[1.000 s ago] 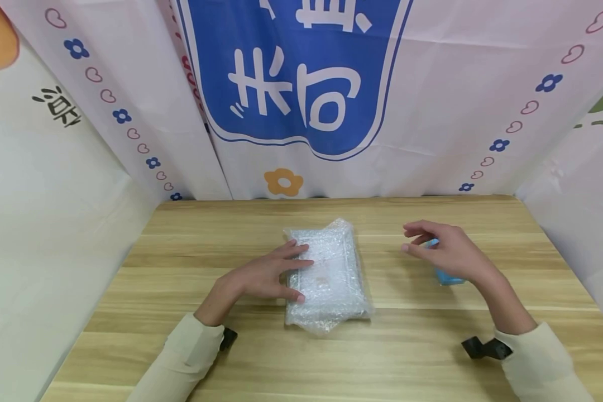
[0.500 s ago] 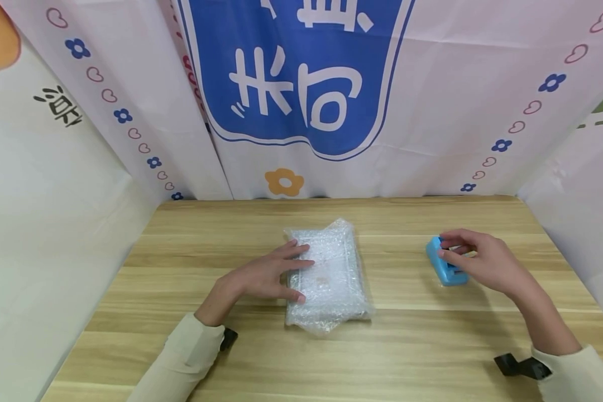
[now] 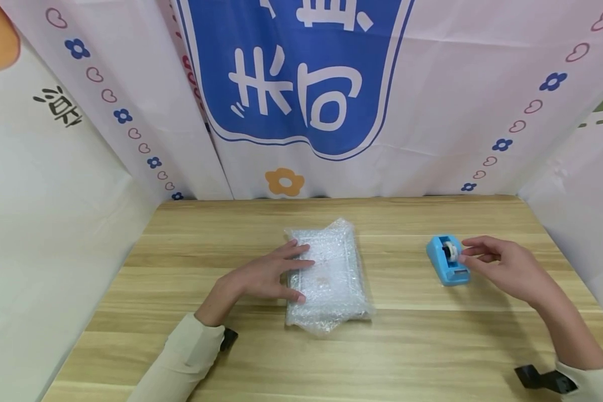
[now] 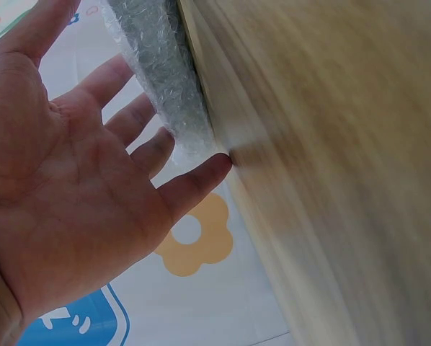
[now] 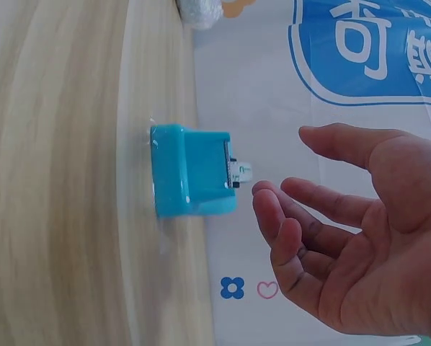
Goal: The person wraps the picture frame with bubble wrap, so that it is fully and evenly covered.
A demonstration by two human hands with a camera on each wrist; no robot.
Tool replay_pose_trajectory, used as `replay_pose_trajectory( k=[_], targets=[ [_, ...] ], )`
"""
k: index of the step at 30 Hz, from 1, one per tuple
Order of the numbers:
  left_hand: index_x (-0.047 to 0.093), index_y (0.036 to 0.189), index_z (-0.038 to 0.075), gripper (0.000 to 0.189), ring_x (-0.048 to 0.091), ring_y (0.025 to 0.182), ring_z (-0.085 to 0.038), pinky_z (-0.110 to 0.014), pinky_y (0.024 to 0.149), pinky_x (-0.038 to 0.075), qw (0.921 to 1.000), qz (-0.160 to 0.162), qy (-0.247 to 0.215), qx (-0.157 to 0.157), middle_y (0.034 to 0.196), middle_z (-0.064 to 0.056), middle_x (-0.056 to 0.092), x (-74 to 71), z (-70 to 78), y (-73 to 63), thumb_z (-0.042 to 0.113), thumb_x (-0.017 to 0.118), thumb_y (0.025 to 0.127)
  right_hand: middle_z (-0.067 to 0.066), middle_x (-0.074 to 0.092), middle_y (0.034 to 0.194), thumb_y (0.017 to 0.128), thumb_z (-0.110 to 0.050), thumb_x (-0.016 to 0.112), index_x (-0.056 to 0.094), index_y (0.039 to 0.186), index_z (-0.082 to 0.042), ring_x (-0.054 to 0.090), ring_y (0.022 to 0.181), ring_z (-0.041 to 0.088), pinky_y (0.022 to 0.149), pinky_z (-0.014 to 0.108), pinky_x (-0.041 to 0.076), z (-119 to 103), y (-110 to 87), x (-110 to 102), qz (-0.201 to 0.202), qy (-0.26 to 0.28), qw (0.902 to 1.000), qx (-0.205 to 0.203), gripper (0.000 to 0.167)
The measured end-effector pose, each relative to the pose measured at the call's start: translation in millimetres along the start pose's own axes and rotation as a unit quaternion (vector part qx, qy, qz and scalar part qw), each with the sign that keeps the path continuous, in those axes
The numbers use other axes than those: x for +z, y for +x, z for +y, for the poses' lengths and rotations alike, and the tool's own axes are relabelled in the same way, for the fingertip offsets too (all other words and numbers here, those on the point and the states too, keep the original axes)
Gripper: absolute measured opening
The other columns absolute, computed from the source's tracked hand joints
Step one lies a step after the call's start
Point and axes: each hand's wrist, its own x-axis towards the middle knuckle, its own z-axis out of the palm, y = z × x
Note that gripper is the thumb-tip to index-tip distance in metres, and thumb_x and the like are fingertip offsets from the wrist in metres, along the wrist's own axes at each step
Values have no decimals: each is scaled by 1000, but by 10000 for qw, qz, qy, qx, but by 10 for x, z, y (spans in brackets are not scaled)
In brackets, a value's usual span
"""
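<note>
Resting along the left side of a bubble-wrapped package [image 3: 331, 282], the left hand [image 3: 263, 277] keeps its fingers spread, with clear gaps between them; in the left wrist view, the little fingertip meets the wood-grain tabletop [image 3: 407, 346] just beside the wrap. The package lies flat near the middle of the tabletop. To its right, well apart from it, a light-blue tape dispenser [image 3: 438, 263] stands upright, a small tape roll [image 3: 451, 252] seated in it. The right hand [image 3: 507, 268] hovers just beside the dispenser, thumb apart from the index finger and the other fingers loosely bent, pinching nothing; the right wrist view shows a gap between fingertips and roll. Both forearms wear beige sleeves [image 3: 183, 352]. Behind the tabletop hangs a white banner [image 3: 412, 123] bearing a blue panel [image 3: 276, 125] and an orange flower [image 3: 271, 184].
</note>
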Motion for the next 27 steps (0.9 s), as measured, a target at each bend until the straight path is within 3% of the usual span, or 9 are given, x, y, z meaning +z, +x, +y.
replay_pose_trajectory(
  k=[6, 13, 27],
  targets=[
    [50, 162, 19, 84, 4, 170, -36, -63, 133, 22, 10000, -8, -36, -35, 181, -5, 22, 1, 2, 5, 52, 82, 93, 24, 73, 127, 108, -41, 66, 60, 146, 4, 67, 105, 26, 70, 22, 55, 55, 4, -1, 9, 4, 10000, -24, 59],
    [50, 162, 18, 83, 4, 170, -37, -64, 133, 22, 10000, -26, -64, 19, 181, -6, 22, -1, -1, 9, 51, 82, 93, 27, 72, 130, 108, -41, 65, 58, 147, 5, 70, 115, 40, 75, 20, 56, 93, 24, 24, -152, 147, 9998, -43, 60],
    [49, 163, 18, 84, 4, 170, -37, -64, 132, 22, 10000, -16, -47, 11, 181, -6, 22, 6, -11, 15, 52, 81, 93, 27, 72, 131, 108, -42, 65, 54, 150, 5, 72, 115, 33, 77, 24, 57, 167, 83, 68, -557, 549, 9968, 168, 64]
  ],
)
